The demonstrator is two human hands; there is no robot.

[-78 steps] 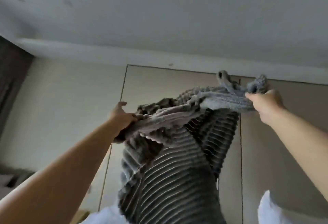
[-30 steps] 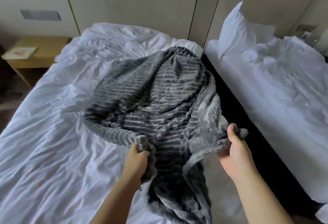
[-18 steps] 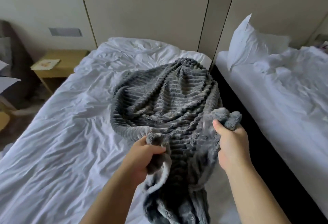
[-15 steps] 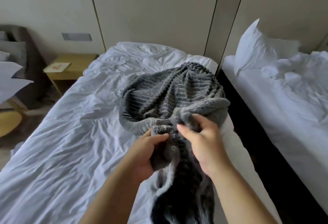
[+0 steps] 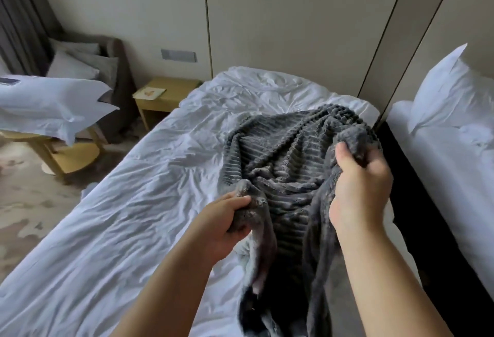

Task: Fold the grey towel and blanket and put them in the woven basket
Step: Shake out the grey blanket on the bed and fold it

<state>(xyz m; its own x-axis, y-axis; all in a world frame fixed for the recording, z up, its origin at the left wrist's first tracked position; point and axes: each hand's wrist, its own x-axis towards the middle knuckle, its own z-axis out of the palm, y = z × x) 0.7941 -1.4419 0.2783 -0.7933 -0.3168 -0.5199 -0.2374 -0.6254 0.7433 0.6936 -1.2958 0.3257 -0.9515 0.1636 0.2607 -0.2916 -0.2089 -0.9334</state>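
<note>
Progress early: grey ribbed plush blanket (image 5: 288, 155) lies bunched on white-sheeted bed (image 5: 133, 216), near end hanging off; left hand (image 5: 224, 227) and right hand (image 5: 361, 189) each clutch an edge. No fold visible yet; towel and woven basket unseen (possibly out of frame).

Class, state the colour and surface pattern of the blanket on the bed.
Dark grey blanket with raised horizontal ribs; the head view shows it.
</note>
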